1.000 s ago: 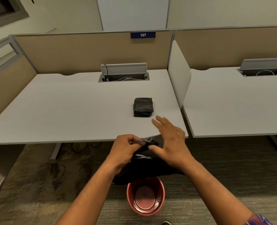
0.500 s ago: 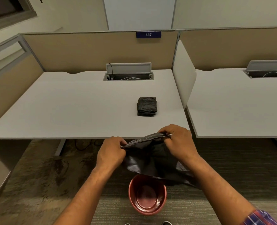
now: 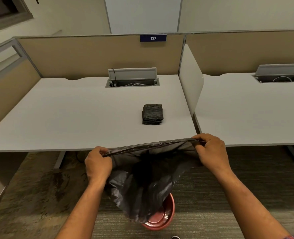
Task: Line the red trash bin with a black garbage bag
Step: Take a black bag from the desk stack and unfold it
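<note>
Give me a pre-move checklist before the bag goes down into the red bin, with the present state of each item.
1. Left hand grips the rim of the black garbage bag: ok.
2. Right hand grips the opposite side of the rim: ok.
3. Bag mouth pulled open between the hands: ok, the inside shows.
4. Bag bottom hangs over the red trash bin: ok, though whether it touches the bin cannot be told.
5. Bin upright on the carpet and empty: upright ok; contents cannot tell, the bag hides most of it.
6. Spare folded bags on the desk, out of the way: ok.
</note>
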A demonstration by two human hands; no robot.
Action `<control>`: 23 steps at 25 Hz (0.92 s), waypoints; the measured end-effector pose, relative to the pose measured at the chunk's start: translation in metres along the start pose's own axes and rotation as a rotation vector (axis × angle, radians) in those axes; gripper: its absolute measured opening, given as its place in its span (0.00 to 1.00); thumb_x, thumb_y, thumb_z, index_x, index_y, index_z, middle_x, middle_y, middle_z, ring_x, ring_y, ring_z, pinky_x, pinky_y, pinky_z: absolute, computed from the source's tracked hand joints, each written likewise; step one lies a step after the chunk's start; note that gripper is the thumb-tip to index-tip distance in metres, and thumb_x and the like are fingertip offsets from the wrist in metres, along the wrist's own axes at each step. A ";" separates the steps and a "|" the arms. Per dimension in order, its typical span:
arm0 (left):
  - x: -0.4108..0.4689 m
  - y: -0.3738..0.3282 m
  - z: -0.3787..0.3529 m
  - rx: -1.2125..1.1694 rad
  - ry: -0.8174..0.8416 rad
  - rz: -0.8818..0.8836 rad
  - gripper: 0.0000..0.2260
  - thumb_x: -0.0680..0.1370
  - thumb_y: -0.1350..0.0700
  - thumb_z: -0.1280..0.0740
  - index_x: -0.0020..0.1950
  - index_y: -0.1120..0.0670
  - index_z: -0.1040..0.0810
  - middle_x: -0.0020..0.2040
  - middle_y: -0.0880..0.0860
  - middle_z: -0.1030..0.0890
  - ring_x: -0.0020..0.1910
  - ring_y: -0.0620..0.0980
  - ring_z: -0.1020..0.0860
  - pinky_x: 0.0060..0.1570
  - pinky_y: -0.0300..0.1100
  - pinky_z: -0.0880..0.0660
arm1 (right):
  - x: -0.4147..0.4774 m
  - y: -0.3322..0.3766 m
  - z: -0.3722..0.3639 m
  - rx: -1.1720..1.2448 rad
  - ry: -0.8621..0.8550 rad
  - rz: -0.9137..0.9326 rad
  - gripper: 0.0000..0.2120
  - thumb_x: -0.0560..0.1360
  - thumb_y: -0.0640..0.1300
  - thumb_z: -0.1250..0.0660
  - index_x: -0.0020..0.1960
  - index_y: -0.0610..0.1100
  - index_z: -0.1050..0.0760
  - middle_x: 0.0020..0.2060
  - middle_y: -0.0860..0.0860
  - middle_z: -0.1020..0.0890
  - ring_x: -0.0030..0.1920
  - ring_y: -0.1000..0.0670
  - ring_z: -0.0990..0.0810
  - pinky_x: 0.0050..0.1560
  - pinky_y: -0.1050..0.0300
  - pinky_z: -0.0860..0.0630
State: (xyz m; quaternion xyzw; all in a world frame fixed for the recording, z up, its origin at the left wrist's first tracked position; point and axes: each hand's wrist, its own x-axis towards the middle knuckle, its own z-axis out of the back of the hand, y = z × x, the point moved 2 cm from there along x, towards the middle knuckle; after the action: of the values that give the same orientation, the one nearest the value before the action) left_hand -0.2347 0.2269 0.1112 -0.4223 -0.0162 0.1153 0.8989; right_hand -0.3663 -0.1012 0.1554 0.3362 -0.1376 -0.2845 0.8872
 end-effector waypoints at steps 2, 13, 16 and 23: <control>-0.001 -0.005 0.000 -0.021 0.037 -0.055 0.18 0.75 0.72 0.35 0.59 0.57 0.15 0.52 0.53 0.16 0.54 0.56 0.18 0.56 0.49 0.20 | 0.000 -0.007 -0.001 -0.066 0.003 -0.051 0.13 0.78 0.43 0.28 0.62 0.50 0.17 0.60 0.49 0.14 0.61 0.48 0.17 0.68 0.41 0.22; -0.031 -0.089 -0.015 0.154 0.474 -0.822 0.17 0.73 0.57 0.24 0.62 0.48 0.13 0.53 0.48 0.12 0.51 0.45 0.18 0.55 0.47 0.19 | -0.028 0.072 -0.066 -0.305 0.247 0.367 0.21 0.76 0.46 0.30 0.69 0.52 0.23 0.63 0.51 0.17 0.64 0.47 0.20 0.69 0.44 0.27; -0.020 -0.081 -0.008 0.562 0.620 -0.666 0.26 0.71 0.45 0.19 0.68 0.47 0.18 0.58 0.48 0.16 0.58 0.50 0.19 0.59 0.51 0.20 | -0.022 0.067 -0.058 -0.140 0.173 0.247 0.18 0.77 0.38 0.34 0.64 0.48 0.18 0.56 0.50 0.14 0.56 0.48 0.17 0.62 0.45 0.20; 0.002 -0.006 0.023 0.722 0.324 -0.173 0.05 0.79 0.58 0.30 0.52 0.48 0.19 0.47 0.52 0.17 0.44 0.53 0.17 0.47 0.50 0.18 | -0.011 0.030 -0.038 -0.115 0.010 0.166 0.20 0.77 0.33 0.35 0.65 0.47 0.18 0.55 0.48 0.18 0.54 0.49 0.19 0.52 0.56 0.23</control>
State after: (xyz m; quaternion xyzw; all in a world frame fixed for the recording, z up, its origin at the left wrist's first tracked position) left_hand -0.2339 0.2408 0.1302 -0.0894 0.1318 -0.0307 0.9868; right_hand -0.3463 -0.0565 0.1473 0.2734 -0.1440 -0.2159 0.9262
